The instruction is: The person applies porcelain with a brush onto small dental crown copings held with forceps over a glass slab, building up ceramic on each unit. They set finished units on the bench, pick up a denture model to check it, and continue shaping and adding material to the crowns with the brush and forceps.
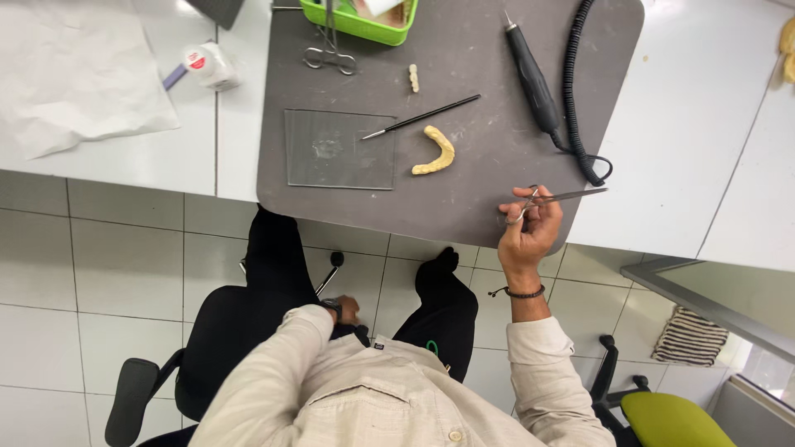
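At the far left of the white surface (pixel 166 157) lies a crumpled sheet of white paper (pixel 74 70), soft and creased, with a small white jar (pixel 211 66) beside it. A dark grey mat (pixel 464 199) covers the middle, its matte face dusty and scuffed. Near the mat's left edge sits a clear glass slab (pixel 339 149), flat and square, smeared at its centre; being nearly invisible and smooth, it could be knocked or slide if a sleeve catches it. A green plastic tray (pixel 360 21) stands at the mat's far edge, steel scissor-handled forceps (pixel 329 54) hanging out of it. A thin black brush (pixel 422 116) lies just beyond a pale yellow horseshoe-shaped wax rim (pixel 436 151), which looks soft and easily dented; a smaller pale piece (pixel 413 78) lies further back. The left hand (pixel 346 309) rests in the lap, fingers curled; I cannot tell whether it holds anything. The right hand (pixel 530 228) hovers over the mat's near right corner, fingers closed on slim metal tweezers (pixel 559 197), tip pointing right. So close to the edge, a loose pinch could drop them to the tiled floor. A black handpiece (pixel 532 79) and coiled cord (pixel 575 91) lie beyond; that cord could snag.
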`<state>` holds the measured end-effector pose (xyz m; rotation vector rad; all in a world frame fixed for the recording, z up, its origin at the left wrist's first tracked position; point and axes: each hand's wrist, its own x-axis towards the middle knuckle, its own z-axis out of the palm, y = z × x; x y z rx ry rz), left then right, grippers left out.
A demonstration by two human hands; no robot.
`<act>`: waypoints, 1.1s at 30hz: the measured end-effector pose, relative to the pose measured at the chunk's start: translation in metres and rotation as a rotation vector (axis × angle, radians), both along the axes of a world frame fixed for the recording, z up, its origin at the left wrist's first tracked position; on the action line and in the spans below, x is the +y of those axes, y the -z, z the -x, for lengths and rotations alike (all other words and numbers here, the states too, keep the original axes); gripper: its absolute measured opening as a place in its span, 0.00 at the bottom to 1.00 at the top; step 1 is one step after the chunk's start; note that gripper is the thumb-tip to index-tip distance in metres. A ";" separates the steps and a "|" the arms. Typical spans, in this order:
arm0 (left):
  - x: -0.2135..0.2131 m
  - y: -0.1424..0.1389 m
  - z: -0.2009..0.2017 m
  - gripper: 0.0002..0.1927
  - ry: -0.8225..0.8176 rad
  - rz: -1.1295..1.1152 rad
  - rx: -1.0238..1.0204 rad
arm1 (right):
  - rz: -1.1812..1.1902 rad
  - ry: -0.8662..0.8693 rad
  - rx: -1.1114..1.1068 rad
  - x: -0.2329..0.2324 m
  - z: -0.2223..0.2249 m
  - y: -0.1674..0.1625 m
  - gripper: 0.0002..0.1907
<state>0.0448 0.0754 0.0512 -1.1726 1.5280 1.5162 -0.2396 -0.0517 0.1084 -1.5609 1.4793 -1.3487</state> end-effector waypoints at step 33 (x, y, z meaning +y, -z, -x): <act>0.193 -0.114 -0.345 0.46 -0.908 0.287 -1.052 | 0.059 0.224 0.187 0.007 -0.084 -0.053 0.22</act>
